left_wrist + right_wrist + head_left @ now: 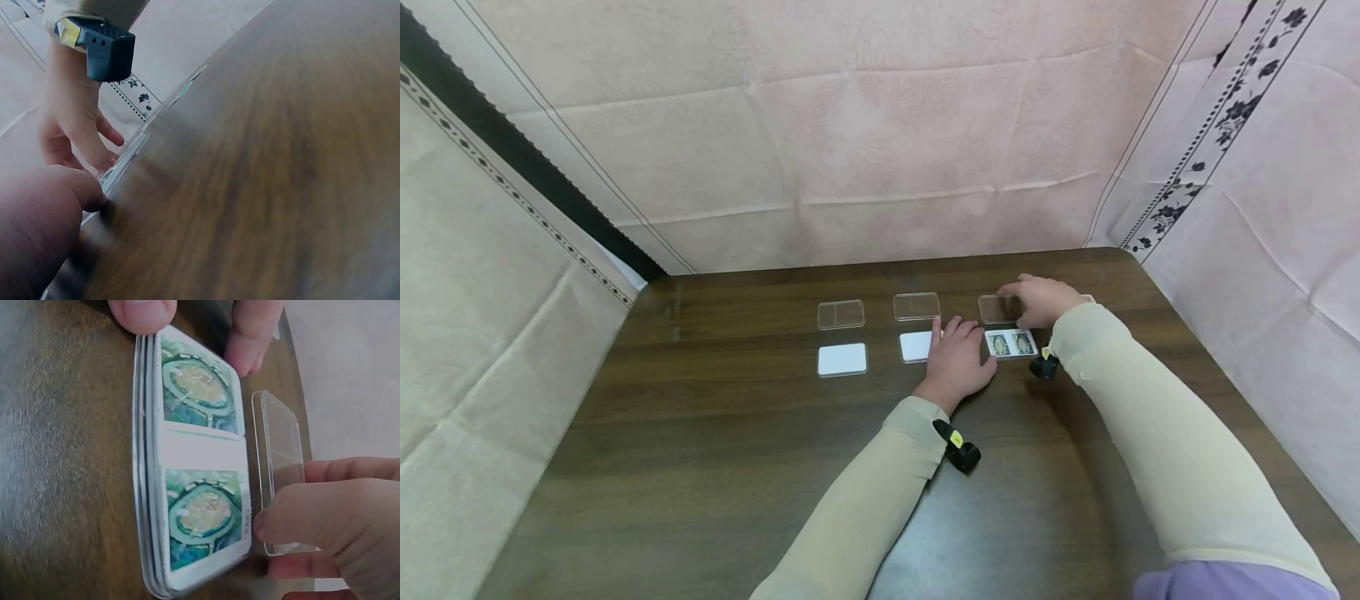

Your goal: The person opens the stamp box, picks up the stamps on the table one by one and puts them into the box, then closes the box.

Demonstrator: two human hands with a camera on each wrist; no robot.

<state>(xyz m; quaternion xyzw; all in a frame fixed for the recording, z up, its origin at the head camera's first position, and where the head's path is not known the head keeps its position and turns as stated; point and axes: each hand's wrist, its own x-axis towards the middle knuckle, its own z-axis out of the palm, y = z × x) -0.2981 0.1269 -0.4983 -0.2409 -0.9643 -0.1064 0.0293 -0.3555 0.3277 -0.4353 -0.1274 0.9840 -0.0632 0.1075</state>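
On the surface (700, 467), the picture case (1011, 343) was pinched at 9 o'clock by the left grip (955, 364). Just past its 12 o'clock side, the clear lid (995, 309) was pinched by the right grip (1045, 302). Both seemed light, stiff, slippery, easily cracked, best held by the edges.

Picture card (1011, 343): white, two green-and-blue images with tan ovals ringed in pale green
White cards (842, 360): plain white, centre of the frame
Clear covers (841, 315): colourless, see-through
Tabletop (700, 467): brown, darker wood grain
Sleeves (1165, 442): plain cream
Purple cloth (1232, 581): solid lilac, lower right
Backdrop (887, 133): pale pinkish white
Border band (1232, 125): black flowers on white, upper right
Wrist cameras (962, 455): black, yellow patch
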